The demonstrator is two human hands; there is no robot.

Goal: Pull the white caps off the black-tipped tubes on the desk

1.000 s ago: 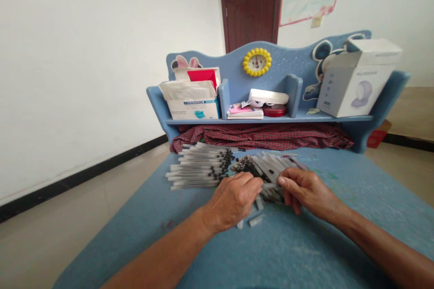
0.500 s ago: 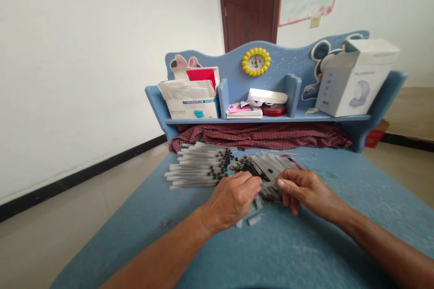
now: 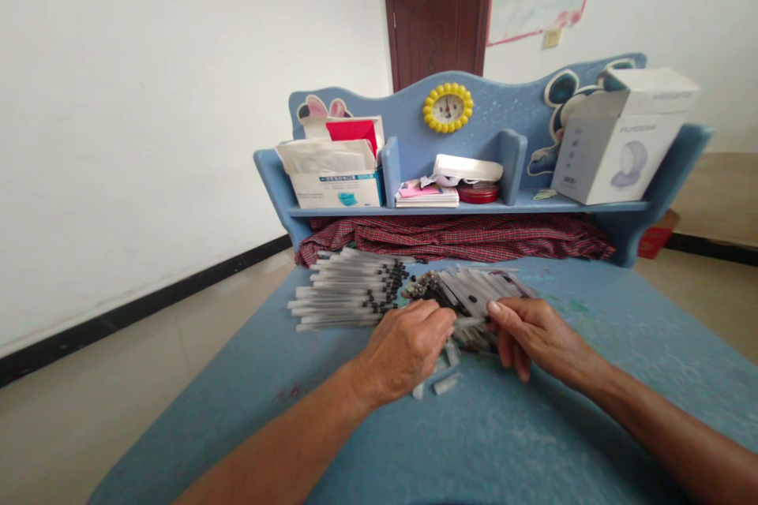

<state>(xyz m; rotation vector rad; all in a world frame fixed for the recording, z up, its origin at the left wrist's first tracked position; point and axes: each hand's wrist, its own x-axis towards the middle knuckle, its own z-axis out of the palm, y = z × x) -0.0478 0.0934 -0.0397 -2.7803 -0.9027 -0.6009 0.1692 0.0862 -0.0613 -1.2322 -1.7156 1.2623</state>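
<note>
My left hand (image 3: 408,351) is closed around one end of a translucent pen barrel (image 3: 470,322), held level above the table. My right hand (image 3: 536,335) pinches a small black plug (image 3: 489,319) at the barrel's right end; whether plug and barrel are joined is too small to tell. Beyond my left hand lies a stack of pen barrels with black ends (image 3: 337,296), all pointing the same way. Just behind both hands is a heap of plain barrels (image 3: 485,284) with small black parts (image 3: 450,298) beside it. Short clear tubes (image 3: 445,384) lie by my left hand.
A blue shelf (image 3: 332,212) rises at the table's back edge. It carries a mask box (image 3: 337,188), papers (image 3: 426,197), a red round tin (image 3: 478,193) and a white carton (image 3: 613,146). Checked cloth (image 3: 455,238) is bunched beneath it. The blue table (image 3: 474,442) extends toward me.
My right hand has shifted slightly right, and a dark end now shows at its fingertips. My left hand stays almost still.
</note>
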